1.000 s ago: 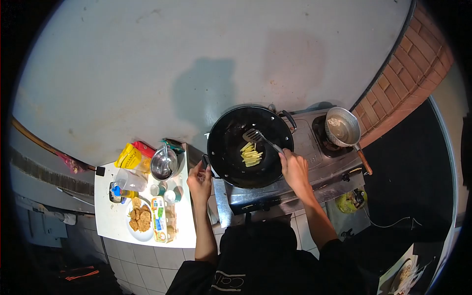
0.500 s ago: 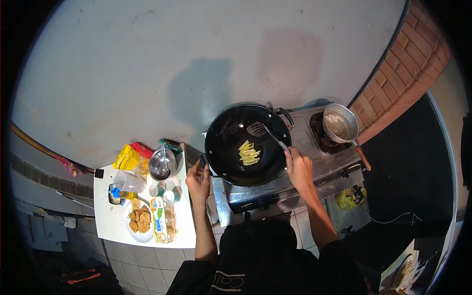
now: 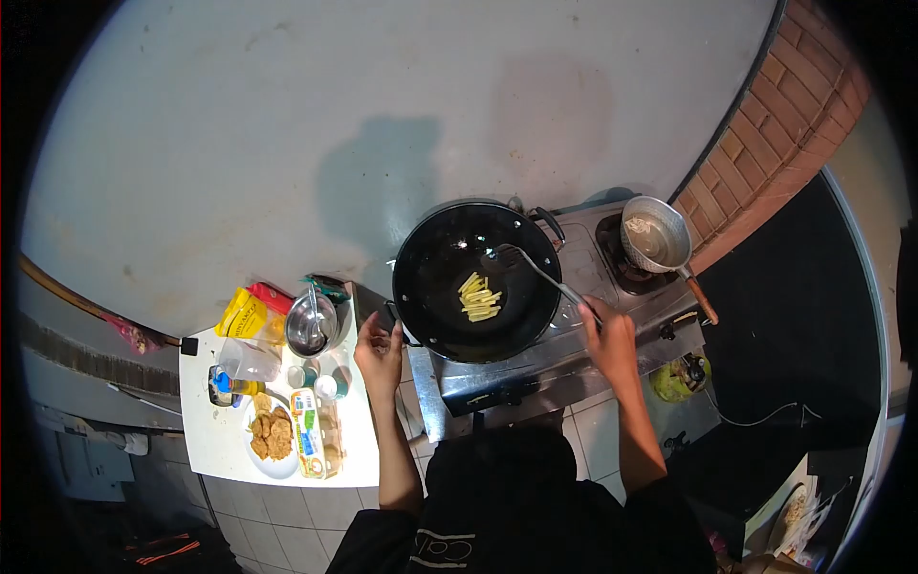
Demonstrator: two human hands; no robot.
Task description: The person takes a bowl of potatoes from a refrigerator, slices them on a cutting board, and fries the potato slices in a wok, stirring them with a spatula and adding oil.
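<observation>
A black wok (image 3: pixel 430 239) sits on the stove, with a small heap of pale yellow potato strips (image 3: pixel 479 298) on its bottom. My left hand (image 3: pixel 381 358) is at the wok's left handle, thumb and fingers closed about it. In my right hand (image 3: pixel 612 346), beyond the wok's right rim, is the handle of a slotted spatula (image 3: pixel 543 274). Its head is inside the wok, above and right of the strips, apart from them.
On the right burner stands a saucepan (image 3: pixel 657 234) with a wooden handle. The white table (image 3: pixel 207 442) at left bears a plate (image 3: pixel 274 468) of fried pieces, an egg carton (image 3: pixel 308 432), a steel bowl (image 3: pixel 312 321) and a yellow bag (image 3: pixel 242 313). A green gas cylinder (image 3: pixel 677 380) stands below.
My right hand has drawn right and slightly down with the spatula, whose head has tilted but stays in the wok. My left hand remains at the handle. The view has shifted slightly.
</observation>
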